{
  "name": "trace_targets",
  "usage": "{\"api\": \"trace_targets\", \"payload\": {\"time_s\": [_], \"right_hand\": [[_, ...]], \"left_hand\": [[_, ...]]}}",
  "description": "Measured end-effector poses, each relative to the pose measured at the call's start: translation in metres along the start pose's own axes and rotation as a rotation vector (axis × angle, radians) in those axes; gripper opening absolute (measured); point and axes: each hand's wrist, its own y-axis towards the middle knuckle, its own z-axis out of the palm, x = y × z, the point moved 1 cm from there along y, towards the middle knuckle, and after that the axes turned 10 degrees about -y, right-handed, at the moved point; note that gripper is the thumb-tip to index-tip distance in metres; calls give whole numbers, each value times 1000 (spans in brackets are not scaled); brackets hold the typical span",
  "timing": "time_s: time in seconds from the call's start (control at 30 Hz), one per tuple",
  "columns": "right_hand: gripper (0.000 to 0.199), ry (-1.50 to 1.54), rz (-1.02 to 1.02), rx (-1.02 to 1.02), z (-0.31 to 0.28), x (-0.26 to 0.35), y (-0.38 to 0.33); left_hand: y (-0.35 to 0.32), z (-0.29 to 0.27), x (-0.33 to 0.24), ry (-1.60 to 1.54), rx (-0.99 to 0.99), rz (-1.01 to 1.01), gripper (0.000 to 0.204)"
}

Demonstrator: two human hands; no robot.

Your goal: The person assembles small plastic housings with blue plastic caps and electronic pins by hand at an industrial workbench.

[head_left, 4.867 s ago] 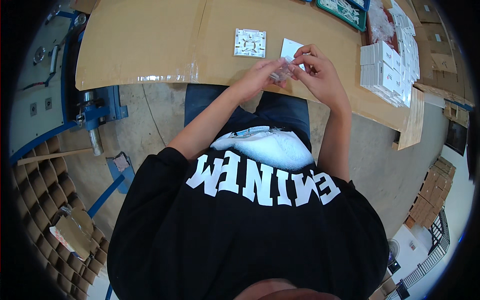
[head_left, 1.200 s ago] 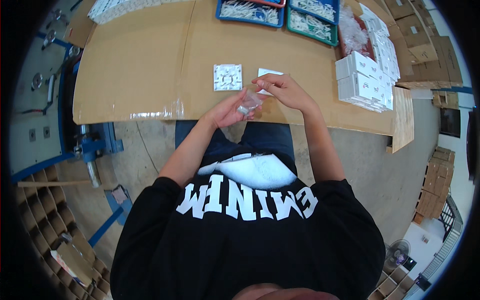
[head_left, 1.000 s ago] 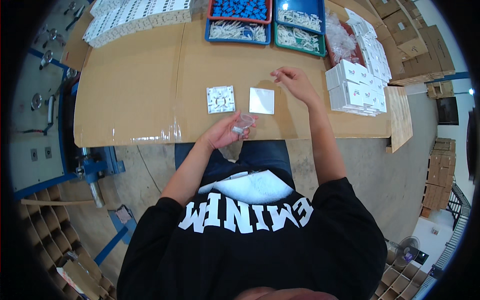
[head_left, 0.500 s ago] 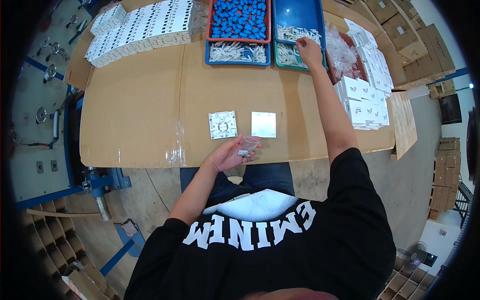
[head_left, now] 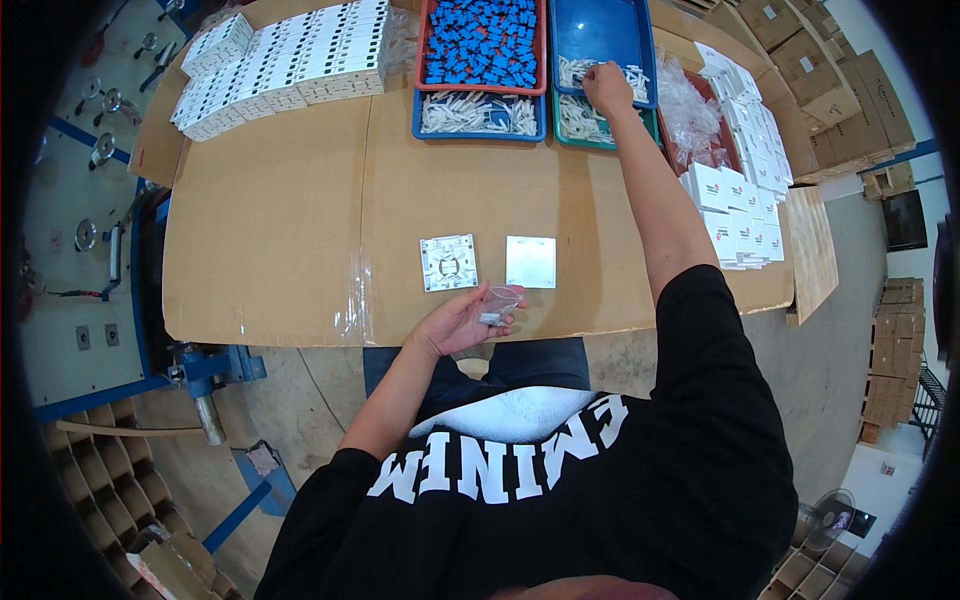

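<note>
My left hand [head_left: 462,322] lies palm up at the near edge of the cardboard-covered table [head_left: 280,230], fingers curled loosely around a small clear plastic bag [head_left: 497,303] with a few tiny pale parts inside. Just beyond it lie two square white pieces side by side, not touching: a white plastic switch frame with moulded cut-outs [head_left: 449,262] on the left and a plain white square cover plate [head_left: 530,261] on the right. My right hand [head_left: 606,87] is stretched to the far side, fingertips pinched down among the small white parts in a blue plastic tray [head_left: 605,35] (what it grips, if anything, I cannot tell). Left of that tray sits a red tray of blue blocks [head_left: 484,45], and rows of white boxes [head_left: 285,65] fill the far left.
</note>
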Motion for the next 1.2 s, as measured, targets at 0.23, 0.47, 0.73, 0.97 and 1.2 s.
{"api": "trace_targets", "payload": {"time_s": [0.23, 0.47, 0.73, 0.97, 1.2], "right_hand": [[22, 505, 137, -34, -22, -30, -14], [33, 1314, 250, 290, -73, 11, -133], [14, 1326, 160, 617, -132, 83, -286], [18, 1177, 9, 839, -156, 95, -323], [16, 1072, -215, 748, -151, 103, -324]], "left_hand": [[-1, -1, 5, -23, 16, 7, 64], [3, -14, 2, -47, 33, 41, 65], [1, -7, 3, -37, 43, 46, 64], [-6, -6, 10, 50, 19, 90, 61], [-7, -7, 13, 134, 17, 108, 55]]}}
